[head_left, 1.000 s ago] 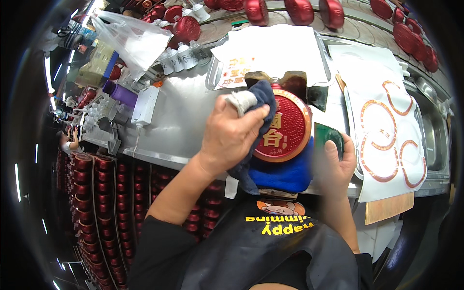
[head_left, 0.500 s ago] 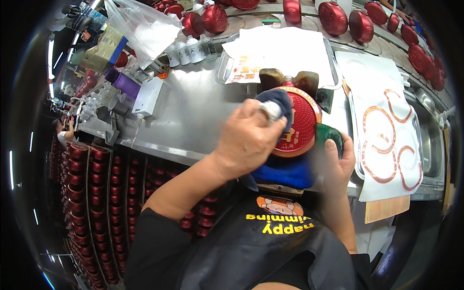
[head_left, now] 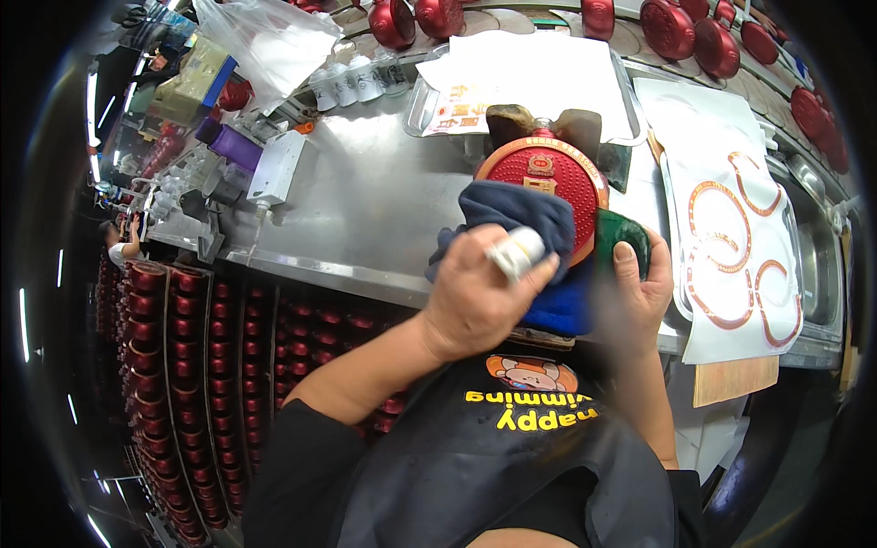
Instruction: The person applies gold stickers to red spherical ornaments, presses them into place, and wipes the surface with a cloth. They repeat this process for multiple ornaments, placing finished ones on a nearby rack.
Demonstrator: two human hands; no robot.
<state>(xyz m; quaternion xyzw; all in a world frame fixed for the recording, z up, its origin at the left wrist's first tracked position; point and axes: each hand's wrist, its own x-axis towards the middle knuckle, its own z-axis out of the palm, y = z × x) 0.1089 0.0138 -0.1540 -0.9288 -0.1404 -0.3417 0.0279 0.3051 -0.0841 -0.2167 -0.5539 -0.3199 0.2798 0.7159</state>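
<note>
A round red bottle [head_left: 577, 187] with a gold rim band and gold decoration lies flat, its neck toward the far side between two dark brown rests [head_left: 577, 128]. My left hand [head_left: 470, 297] is closed around a bunched dark blue cloth [head_left: 525, 212] and a small white cylindrical thing [head_left: 517, 254]. The cloth covers the near left part of the bottle's face. At the bottle's right edge, my right hand [head_left: 641, 288] grips a flat green scraper [head_left: 623, 243] between thumb and fingers. Blue padding [head_left: 559, 310] shows under the bottle's near side.
White sheets with red-gold ring decals [head_left: 720, 228] lie to the right, near a sink [head_left: 822, 274]. A metal tray [head_left: 420, 110] with white paper stands behind. Spray bottles [head_left: 343, 82] and a white box [head_left: 277, 167] are at left. Red bottles [head_left: 715, 47] line a far conveyor.
My left hand and the cloth have come down toward me, uncovering the upper left of the bottle's face. My right hand stays almost in place. Red bottles on the conveyor have shifted right.
</note>
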